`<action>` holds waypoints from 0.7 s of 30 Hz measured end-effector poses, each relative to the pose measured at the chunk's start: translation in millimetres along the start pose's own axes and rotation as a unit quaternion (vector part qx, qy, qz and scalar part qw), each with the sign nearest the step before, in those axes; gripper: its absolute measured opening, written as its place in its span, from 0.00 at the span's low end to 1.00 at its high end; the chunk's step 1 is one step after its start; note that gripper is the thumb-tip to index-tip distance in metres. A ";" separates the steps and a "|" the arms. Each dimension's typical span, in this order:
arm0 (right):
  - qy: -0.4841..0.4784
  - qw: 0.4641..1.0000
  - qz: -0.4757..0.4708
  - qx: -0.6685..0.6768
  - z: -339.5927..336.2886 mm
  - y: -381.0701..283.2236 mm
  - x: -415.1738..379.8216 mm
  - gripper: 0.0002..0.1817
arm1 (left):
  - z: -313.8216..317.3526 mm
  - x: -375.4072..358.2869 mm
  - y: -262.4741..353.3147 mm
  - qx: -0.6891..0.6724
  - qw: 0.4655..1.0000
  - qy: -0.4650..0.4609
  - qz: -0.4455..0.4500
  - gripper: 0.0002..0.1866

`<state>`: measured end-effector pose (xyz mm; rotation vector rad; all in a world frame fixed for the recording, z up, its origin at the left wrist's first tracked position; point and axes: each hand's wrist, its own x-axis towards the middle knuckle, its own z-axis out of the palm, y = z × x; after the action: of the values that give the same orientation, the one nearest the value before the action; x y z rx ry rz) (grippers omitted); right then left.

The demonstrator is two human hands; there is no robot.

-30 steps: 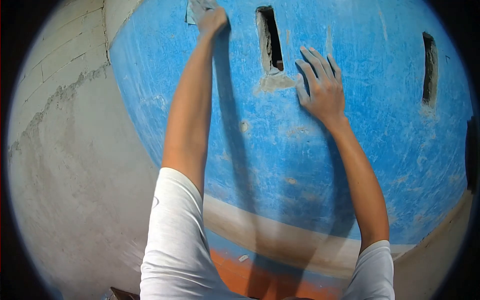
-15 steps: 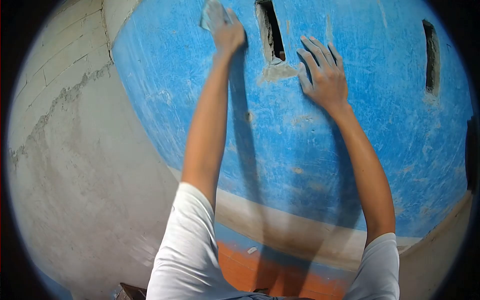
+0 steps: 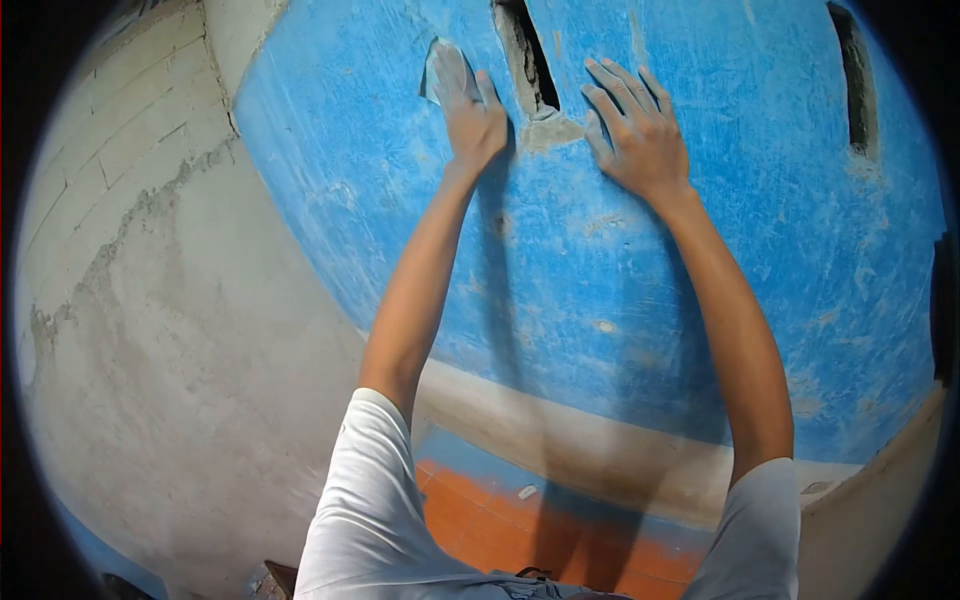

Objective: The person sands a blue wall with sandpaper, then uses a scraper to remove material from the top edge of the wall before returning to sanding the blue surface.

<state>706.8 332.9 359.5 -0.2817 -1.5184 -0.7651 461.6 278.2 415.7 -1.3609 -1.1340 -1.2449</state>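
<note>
The sandpaper sheet [image 3: 441, 72] is small, grey and worn. It lies flat against the blue wall [image 3: 600, 270] in the upper middle of the frame, left of a dark slot [image 3: 522, 55].

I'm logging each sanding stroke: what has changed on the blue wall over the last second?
The left hand slid its grey sanding sheet down and rightward across the blue wall, ending beside the narrow slot. The right hand stayed flat, fingers spread, right of the slot.
</note>
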 end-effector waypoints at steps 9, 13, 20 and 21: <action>0.012 1.000 -0.004 0.003 2.1 2.0 -0.8 0.15 | -1.2 52.5 -33.5 -0.001 0.998 0.017 -0.054 0.38; 0.020 1.000 0.004 0.007 2.7 0.1 -3.8 0.14 | -14.9 -6.1 -6.5 -0.026 0.998 -0.055 -0.026 0.36; 0.009 1.000 0.005 0.006 -1.4 0.0 -0.2 0.15 | -26.2 68.5 -40.5 -0.020 0.988 -0.092 -0.119 0.37; 0.007 1.000 0.000 0.003 -1.4 0.0 -1.3 0.15 | -8.0 49.7 -41.7 -0.015 0.999 0.000 -0.031 0.37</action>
<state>708.1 332.4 358.2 -0.2709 -1.5071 -0.7612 422.1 277.6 467.8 -1.3561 -1.1691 -1.3105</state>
